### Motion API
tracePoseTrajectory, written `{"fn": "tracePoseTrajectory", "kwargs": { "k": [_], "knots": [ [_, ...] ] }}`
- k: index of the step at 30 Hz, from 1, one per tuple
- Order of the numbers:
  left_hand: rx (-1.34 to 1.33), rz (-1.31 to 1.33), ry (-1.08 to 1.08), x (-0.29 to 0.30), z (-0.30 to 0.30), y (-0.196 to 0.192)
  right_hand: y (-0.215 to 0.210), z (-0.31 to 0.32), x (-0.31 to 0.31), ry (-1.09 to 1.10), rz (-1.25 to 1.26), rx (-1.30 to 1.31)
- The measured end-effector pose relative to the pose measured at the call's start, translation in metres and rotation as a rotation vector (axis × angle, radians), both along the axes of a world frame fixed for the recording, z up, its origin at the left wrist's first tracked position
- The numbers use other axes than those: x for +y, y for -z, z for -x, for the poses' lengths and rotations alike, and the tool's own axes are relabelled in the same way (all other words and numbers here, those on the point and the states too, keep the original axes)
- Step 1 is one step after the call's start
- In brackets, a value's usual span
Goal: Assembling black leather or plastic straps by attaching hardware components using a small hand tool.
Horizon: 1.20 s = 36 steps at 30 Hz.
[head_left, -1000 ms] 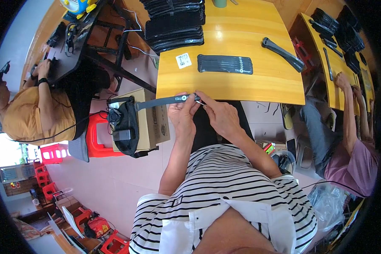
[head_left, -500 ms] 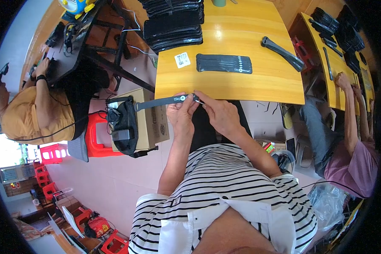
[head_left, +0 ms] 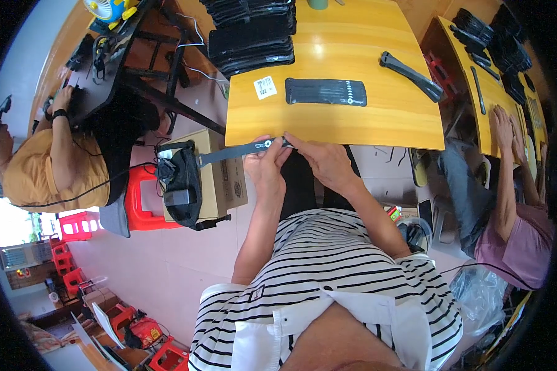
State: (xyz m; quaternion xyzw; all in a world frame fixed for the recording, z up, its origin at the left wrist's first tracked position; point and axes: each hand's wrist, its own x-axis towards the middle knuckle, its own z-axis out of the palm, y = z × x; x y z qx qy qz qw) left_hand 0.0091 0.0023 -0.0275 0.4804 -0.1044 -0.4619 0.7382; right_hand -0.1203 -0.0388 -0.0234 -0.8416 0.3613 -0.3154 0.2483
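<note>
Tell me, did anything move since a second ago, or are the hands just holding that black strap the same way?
Nothing visibly changed. The left hand and the right hand still pinch the black strap at the near edge of the yellow table, its far end stretching left toward the cardboard box. The flat black pouch and the black handle tool lie on the table as before.

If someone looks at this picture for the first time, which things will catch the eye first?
First, the two hands at the near edge of the yellow table: the left hand and right hand hold a long dark strap between them. The strap stretches left over a cardboard box. A flat black pouch lies on the table, with a stack of black pouches behind it.
</note>
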Motion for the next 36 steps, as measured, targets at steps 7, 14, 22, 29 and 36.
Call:
{"fn": "tracePoseTrajectory", "kwargs": {
  "k": [7,14,22,29,36],
  "knots": [
    [0.003,-0.041,0.135,-0.003,-0.003,0.004,-0.003,0.0,-0.001,-0.027,0.057,0.062],
    [-0.015,-0.079,0.149,-0.005,-0.002,0.005,0.004,0.0,-0.001,-0.017,0.058,-0.005],
    [-0.049,-0.117,0.081,-0.004,0.002,0.015,0.004,0.004,-0.003,-0.047,0.033,0.112],
    [-0.079,-0.093,0.044,-0.007,0.007,0.003,0.016,0.002,-0.008,-0.07,0.03,-0.038],
    [0.128,0.028,0.05,-0.011,0.017,-0.004,0.013,-0.009,0.01,0.081,-0.053,-0.088]
  ]
}}
